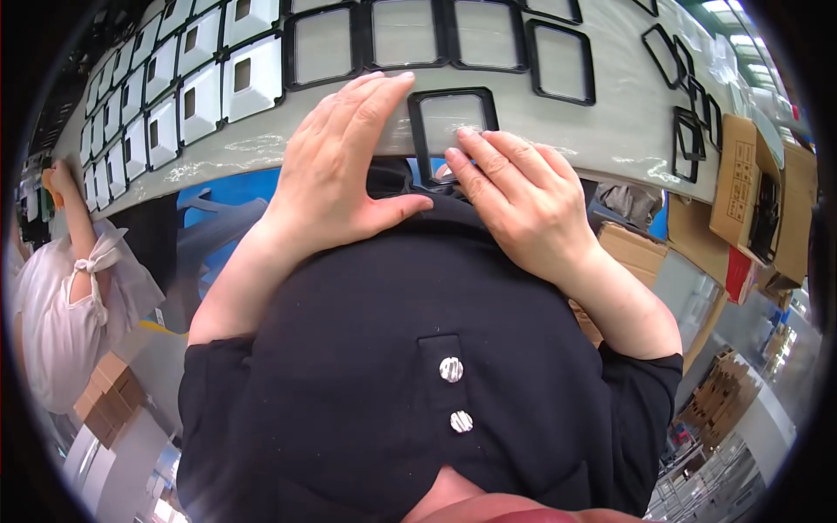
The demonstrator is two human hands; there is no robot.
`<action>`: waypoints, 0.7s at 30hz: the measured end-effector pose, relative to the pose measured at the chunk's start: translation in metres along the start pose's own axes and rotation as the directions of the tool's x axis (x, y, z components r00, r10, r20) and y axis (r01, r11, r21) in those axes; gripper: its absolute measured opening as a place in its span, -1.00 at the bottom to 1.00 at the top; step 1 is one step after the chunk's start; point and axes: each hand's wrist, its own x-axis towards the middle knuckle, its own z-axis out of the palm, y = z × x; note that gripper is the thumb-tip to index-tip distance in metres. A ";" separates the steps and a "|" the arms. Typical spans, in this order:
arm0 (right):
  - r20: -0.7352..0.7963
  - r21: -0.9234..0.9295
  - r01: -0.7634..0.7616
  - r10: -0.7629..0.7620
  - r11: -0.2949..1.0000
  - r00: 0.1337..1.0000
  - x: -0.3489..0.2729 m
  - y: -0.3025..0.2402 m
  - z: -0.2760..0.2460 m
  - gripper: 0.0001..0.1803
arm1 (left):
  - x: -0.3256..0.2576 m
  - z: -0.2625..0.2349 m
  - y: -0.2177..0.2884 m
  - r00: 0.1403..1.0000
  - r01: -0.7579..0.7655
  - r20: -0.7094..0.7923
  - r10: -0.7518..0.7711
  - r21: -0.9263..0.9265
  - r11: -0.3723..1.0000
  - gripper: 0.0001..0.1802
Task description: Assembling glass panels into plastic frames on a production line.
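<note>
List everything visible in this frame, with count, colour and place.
Black square frame: one, at the table's near edge, under both hands.
More black frames: a row beyond it, several more far right.
White square pieces: many, in rows, far left of the table.
Table: one, pale, across the top.
Cardboard boxes: several, brown, right side.
Co-worker: one, white top, left edge.
Left hand: flat on the table edge.
Right hand: fingertips on the frame.

A square black frame (452, 126) with a clear centre lies flat at the table's near edge
</note>
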 end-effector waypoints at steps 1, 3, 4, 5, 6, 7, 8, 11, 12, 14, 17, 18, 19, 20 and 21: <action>0.004 0.009 0.003 -0.003 1.000 1.000 0.001 0.000 0.004 -0.69 | 0.000 0.003 -0.002 1.000 -0.012 -0.023 0.012 0.017 1.000 0.08; -0.021 0.029 -0.017 0.018 0.999 1.000 0.001 -0.001 0.009 -0.69 | 0.002 0.010 -0.003 0.999 -0.022 -0.044 0.023 0.023 0.999 0.09; -0.013 0.030 -0.018 0.019 0.999 1.000 0.001 0.000 0.011 -0.69 | 0.003 0.011 -0.004 0.998 -0.030 -0.053 0.032 0.024 0.999 0.10; 0.007 0.032 -0.034 0.033 0.999 0.999 0.000 0.001 0.010 -0.68 | 0.004 0.012 -0.004 0.997 -0.039 -0.060 0.040 0.023 0.999 0.11; 0.028 0.033 -0.048 0.047 0.998 0.998 0.000 0.001 0.010 -0.66 | 0.004 0.012 -0.004 0.998 -0.036 -0.059 0.036 0.014 0.999 0.11; 0.038 0.035 -0.049 0.048 0.998 0.998 0.000 -0.001 0.008 -0.66 | 0.004 0.012 -0.004 0.997 -0.035 -0.067 0.035 0.002 0.999 0.12; 0.074 0.053 -0.089 0.085 0.995 0.994 0.001 -0.002 0.005 -0.63 | 0.004 0.012 -0.005 0.997 -0.035 -0.075 0.034 -0.010 0.999 0.13; 0.154 0.049 -0.147 0.138 0.988 0.978 0.002 -0.004 0.005 -0.60 | 0.005 0.011 -0.011 0.996 -0.055 -0.074 0.052 -0.044 0.998 0.13; 0.187 0.025 -0.164 0.156 0.986 0.970 0.003 -0.004 0.006 -0.58 | 0.005 0.012 -0.012 0.996 -0.049 -0.072 0.046 -0.050 0.998 0.13; 0.215 -0.018 -0.159 0.159 0.987 0.964 0.005 -0.007 0.003 -0.58 | 0.006 0.013 -0.013 0.996 -0.064 -0.070 0.058 -0.084 0.994 0.14; 0.255 -0.076 -0.119 0.134 0.990 0.957 0.009 -0.007 0.002 -0.56 | 0.008 0.011 -0.013 0.998 -0.057 -0.047 0.052 -0.100 0.993 0.12; 0.272 -0.083 -0.105 0.124 0.991 0.954 0.010 -0.007 0.001 -0.55 | 0.008 0.011 -0.012 0.998 -0.056 -0.044 0.052 -0.100 0.993 0.11; 0.276 -0.080 -0.095 0.113 0.992 0.954 0.009 -0.007 0.002 -0.54 | 0.008 0.011 -0.012 0.997 -0.061 -0.045 0.057 -0.102 0.993 0.11; 0.272 -0.086 -0.100 0.120 0.991 0.955 0.009 -0.007 0.003 -0.54 | 0.007 0.012 -0.013 0.997 -0.061 -0.050 0.056 -0.107 0.992 0.11; 0.244 -0.055 -0.112 0.122 0.992 0.962 0.009 -0.008 0.005 -0.55 | 0.008 0.012 -0.012 0.997 -0.062 -0.055 0.056 -0.110 0.992 0.10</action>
